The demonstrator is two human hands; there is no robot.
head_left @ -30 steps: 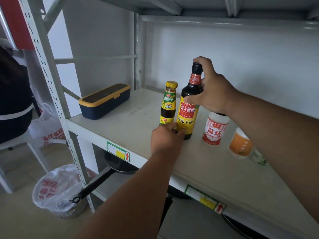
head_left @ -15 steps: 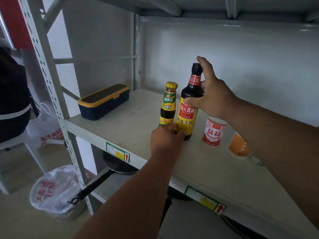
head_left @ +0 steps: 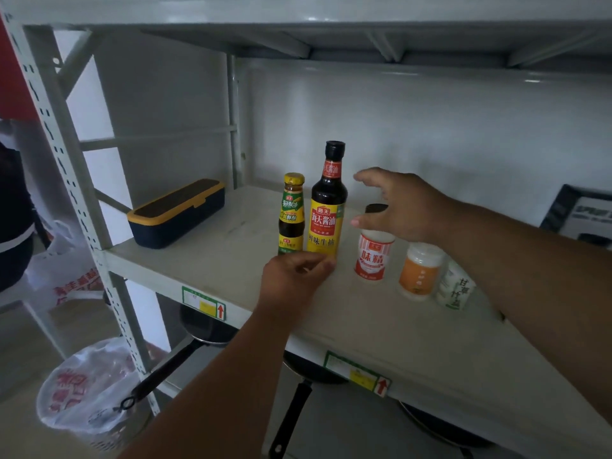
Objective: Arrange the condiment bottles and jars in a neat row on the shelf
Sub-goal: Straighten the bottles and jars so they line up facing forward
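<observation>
Mid-frame on shelf: left hand curled at soy sauce bottle base, prob. nudging it into line w/ small sauce bottle. Right hand open, empty, above MSG jar.

- Grey metal shelf: five condiments and one box are carried.
- Soy sauce bottle: taken as landmark.
- Yellow-capped bottle: just left.
- Red-labelled shaker, orange jar, green-lettered jar: rightward.
- Navy box: far left.
</observation>
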